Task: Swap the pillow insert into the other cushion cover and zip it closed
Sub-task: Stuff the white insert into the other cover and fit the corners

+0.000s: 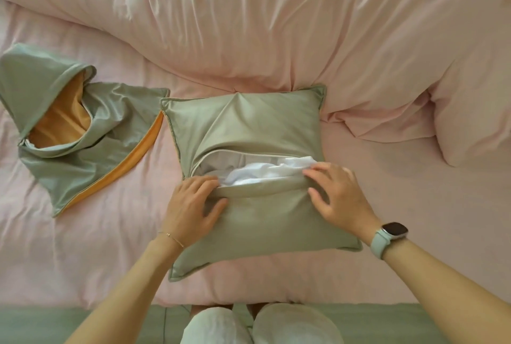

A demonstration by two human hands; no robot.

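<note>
A sage-green cushion cover (pixel 257 128) lies on the bed in front of me, its back zipper gaping open. The white pillow insert (pixel 265 171) shows through the opening. My left hand (pixel 190 205) grips the lower flap at the left end of the opening, fingertips tucked under the edge and thumb on top. My right hand (pixel 337 194) pinches the same flap at the right end, fingers over the insert's edge. The other cover (pixel 83 133), green with an orange lining, lies empty and crumpled to the left, its mouth open.
A pink sheet (pixel 387 219) covers the bed. A rumpled pink duvet (pixel 249 12) fills the back, and a pink pillow (pixel 475 111) sits at the right. My knees (pixel 257 324) and a green bed edge (pixel 41 324) are at the bottom.
</note>
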